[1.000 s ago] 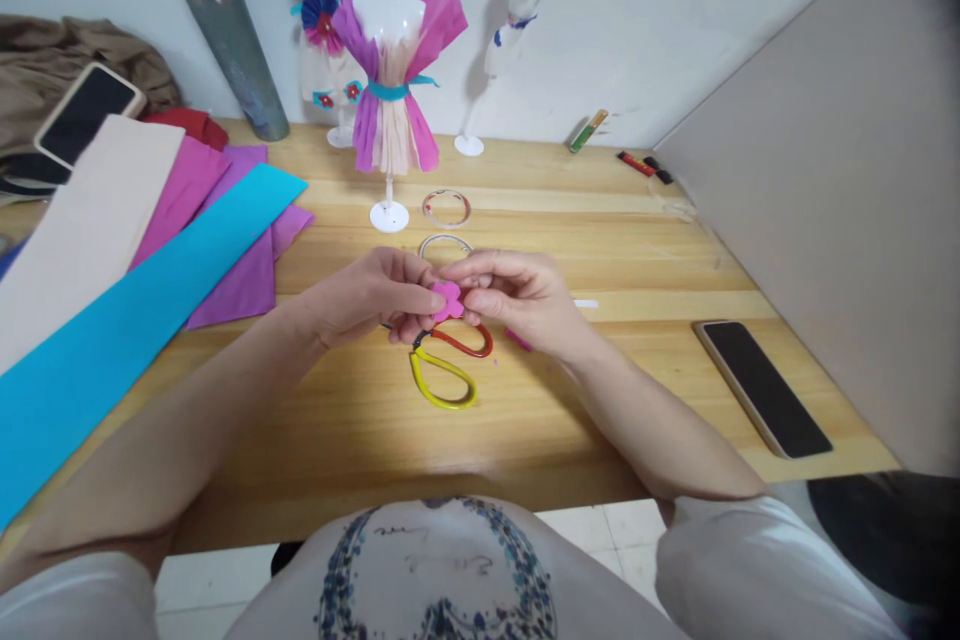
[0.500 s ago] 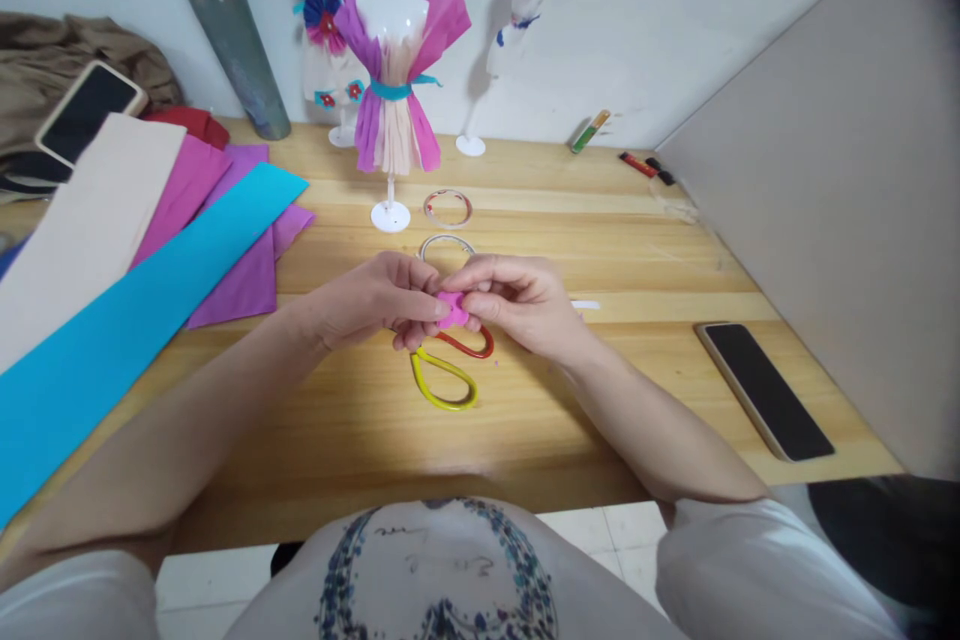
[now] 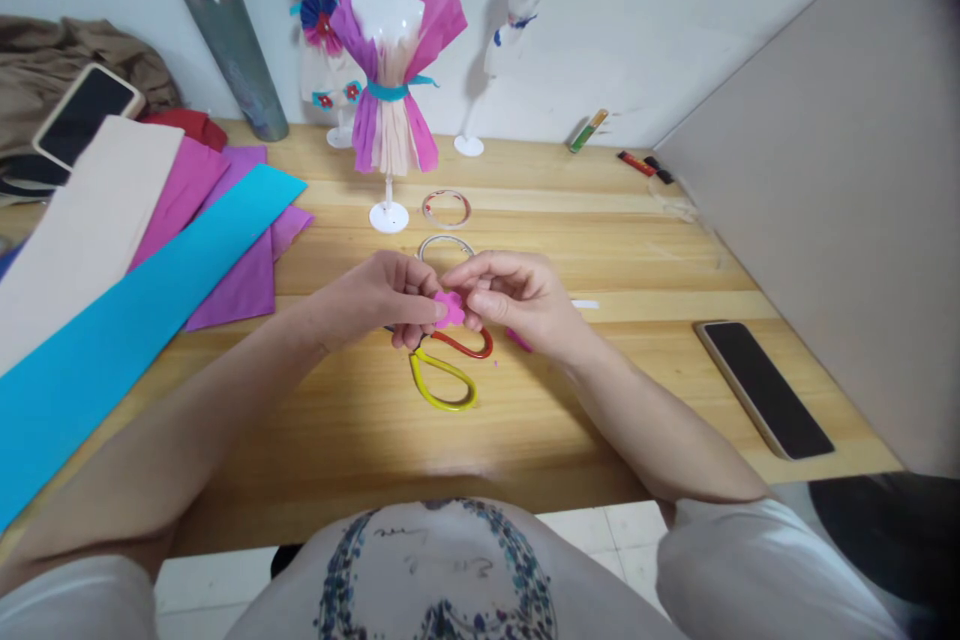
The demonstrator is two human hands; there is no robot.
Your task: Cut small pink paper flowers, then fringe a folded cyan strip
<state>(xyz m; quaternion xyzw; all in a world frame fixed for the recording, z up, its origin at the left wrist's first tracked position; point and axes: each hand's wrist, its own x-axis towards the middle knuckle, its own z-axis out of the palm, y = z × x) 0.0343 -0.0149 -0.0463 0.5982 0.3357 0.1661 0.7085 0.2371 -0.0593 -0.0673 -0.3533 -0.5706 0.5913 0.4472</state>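
While the left hand [image 3: 386,298] pinches the pink flower [image 3: 451,309] from nine o'clock, scissors [image 3: 444,363] at six, the right hand [image 3: 525,305] curls at three, its grip unclear; petal-shaping seems the step, next needing a light fingertip pinch.

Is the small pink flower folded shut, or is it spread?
Spread: the pink flower shows separate petals fanned outward from the left hand.

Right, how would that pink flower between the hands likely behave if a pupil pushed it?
The pink flower looks small and thin, so it is probably very light. Its flat petals seem papery, so they would likely bend easily.
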